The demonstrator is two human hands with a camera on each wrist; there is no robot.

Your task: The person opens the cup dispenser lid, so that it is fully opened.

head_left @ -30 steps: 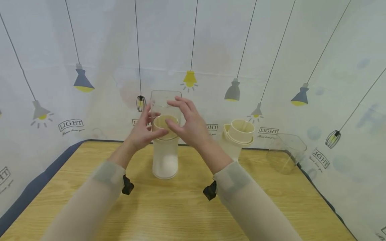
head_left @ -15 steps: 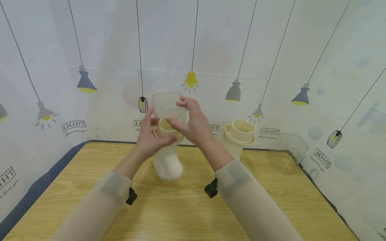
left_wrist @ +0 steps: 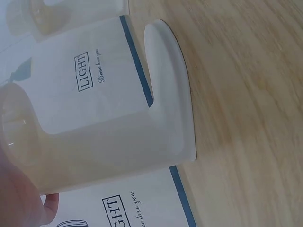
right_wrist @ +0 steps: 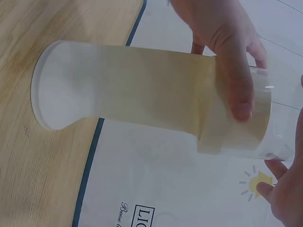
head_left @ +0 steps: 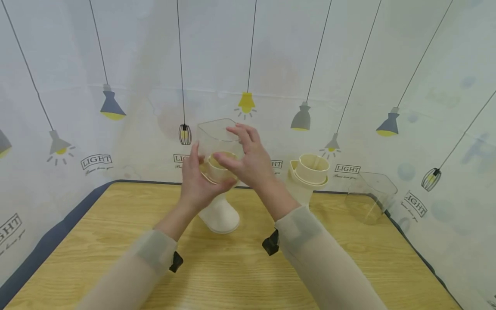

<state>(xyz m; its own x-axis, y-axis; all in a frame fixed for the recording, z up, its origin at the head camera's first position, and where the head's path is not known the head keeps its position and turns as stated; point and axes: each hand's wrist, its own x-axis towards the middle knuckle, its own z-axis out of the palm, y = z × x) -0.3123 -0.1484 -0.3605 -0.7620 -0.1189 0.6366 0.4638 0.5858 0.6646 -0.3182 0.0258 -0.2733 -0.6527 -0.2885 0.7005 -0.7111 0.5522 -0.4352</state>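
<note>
A cream stand [head_left: 221, 217] with a wide foot and a round cup-like top is on the table in front of me. My left hand [head_left: 198, 183] grips it around the collar below the rim; in the right wrist view that hand's [right_wrist: 225, 35] thumb lies across the top part. A clear plastic container [head_left: 215, 132] sits over the stand's cup. My right hand [head_left: 253, 162] holds the container's right side with curved fingers, some hidden behind it. From the left wrist, the stand's [left_wrist: 118, 146] column and foot show, with part of my left hand [left_wrist: 19, 201] at the edge.
A second cream stand [head_left: 311, 172] stands to the right near the table's back edge. Farther right is another clear container [head_left: 368, 200]. The wooden table [head_left: 217, 275] meets a wall sheet [head_left: 147, 129] printed with hanging lamps.
The stand has turned, its foot swinging toward the right. My left hand has moved right and rotated with it. The clear container has turned too, and the right hand has shifted slightly right.
</note>
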